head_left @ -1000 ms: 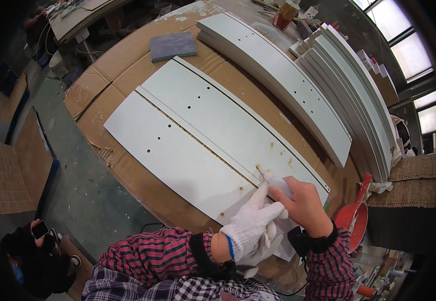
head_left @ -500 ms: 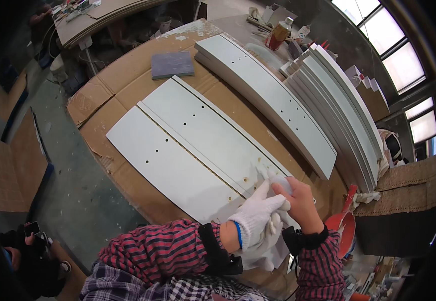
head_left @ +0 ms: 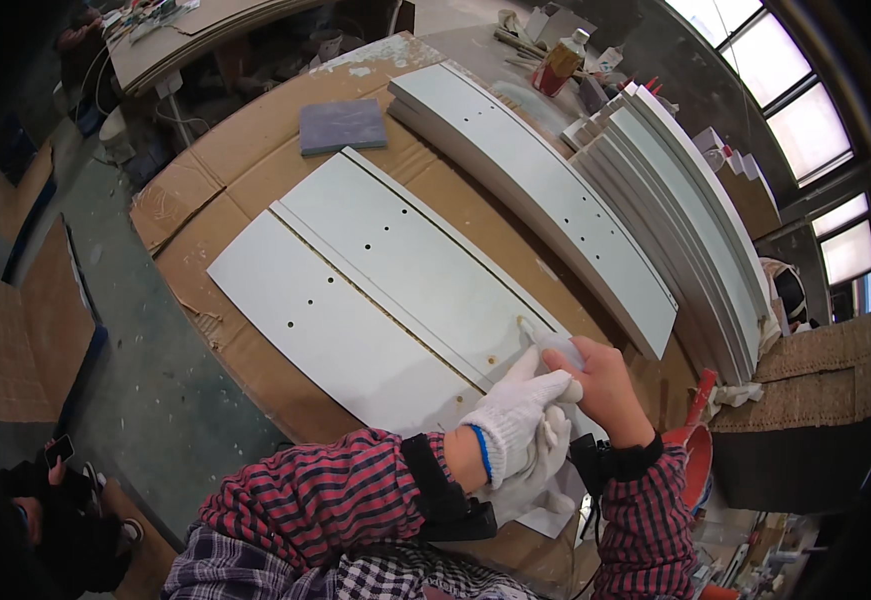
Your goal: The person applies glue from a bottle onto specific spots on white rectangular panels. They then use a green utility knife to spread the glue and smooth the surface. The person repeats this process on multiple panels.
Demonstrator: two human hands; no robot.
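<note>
My right hand (head_left: 610,390) is bare and closed round a pale squeeze bottle (head_left: 565,352). The bottle's narrow tip points down at a white drilled panel (head_left: 425,260), near a brownish spot by its right edge. Against the bottle and my right fingers rests my left hand (head_left: 515,410) in a white knitted glove, fingers bent. White glove fabric (head_left: 547,455) also bunches beneath the left hand; what it covers is hidden. The panel surface has small dark holes, long brownish grooves or gaps and brown-stained holes near my hands.
Brown cardboard (head_left: 245,170) covers the table under the panels. A grey-purple block (head_left: 343,127) lies beyond them. Stacked curved white boards (head_left: 525,180) stand to the right, with more boards (head_left: 675,200) behind. A red container (head_left: 697,465) is beside my right forearm; a bottle (head_left: 560,65) stands farther back.
The bottle's tip has come to rest close to the brown spot near the panel's right edge, where it was blurred before. Both hands have shifted slightly and keep together.
</note>
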